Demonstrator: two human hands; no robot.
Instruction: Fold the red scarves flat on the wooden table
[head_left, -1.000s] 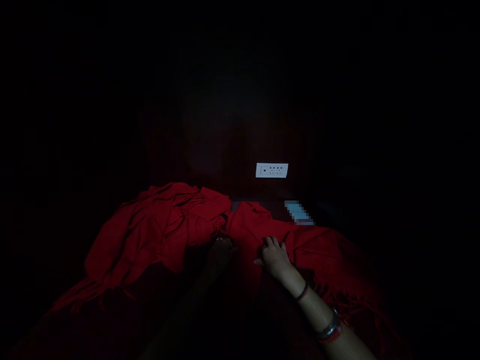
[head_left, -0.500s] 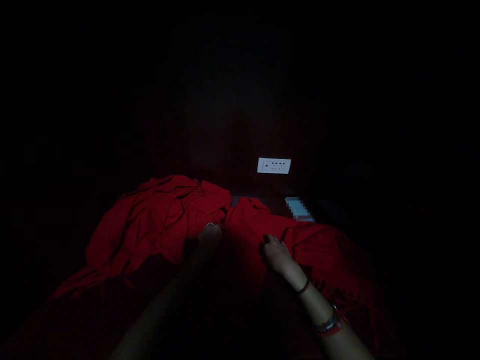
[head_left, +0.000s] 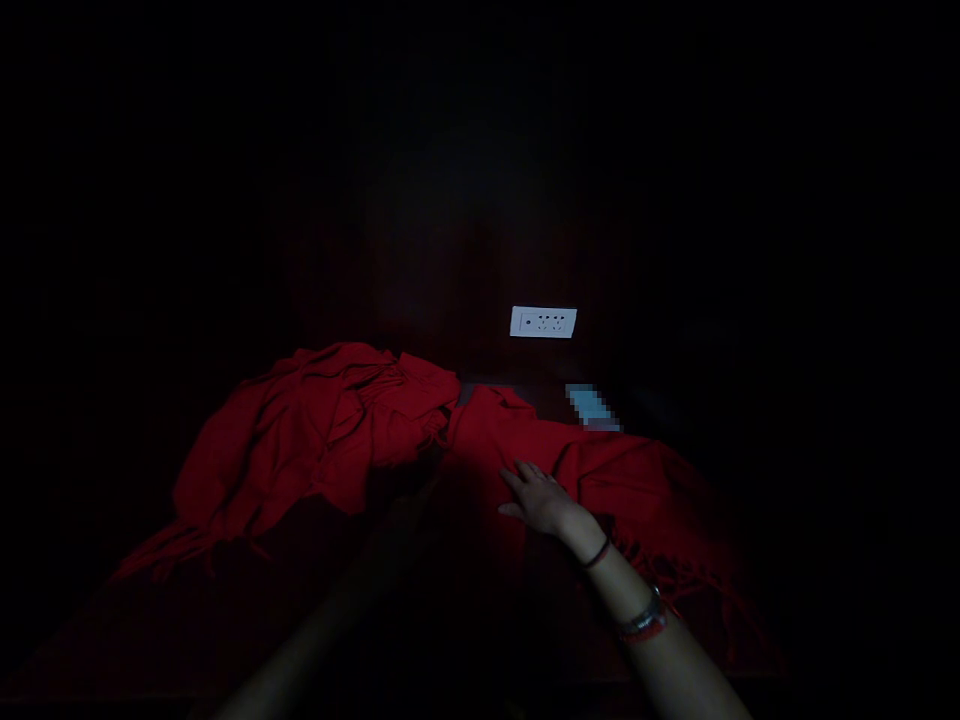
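Red fringed cloth, like a scarf or shawl, lies in two parts across a dark surface. A crumpled heap (head_left: 300,440) is on the left, and a flatter spread (head_left: 637,475) reaches to the right with its fringe toward me. My right hand (head_left: 536,495) rests on the flatter red cloth, fingers stretched out and apart. Deep shadow covers my left hand (head_left: 409,515), which is near the inner edge of the flatter cloth; its fingers cannot be made out.
A white wall socket (head_left: 544,322) is set in the dark wall behind the cloth. Below it lies a pale, pixelated flat rectangle (head_left: 592,407) just beyond the cloth. Everything around is very dark.
My left hand rose toward the heap as a closed fist, then dropped back into shadow. My right hand shifted slightly left and its fingers spread. The cloth looks nearly unchanged.
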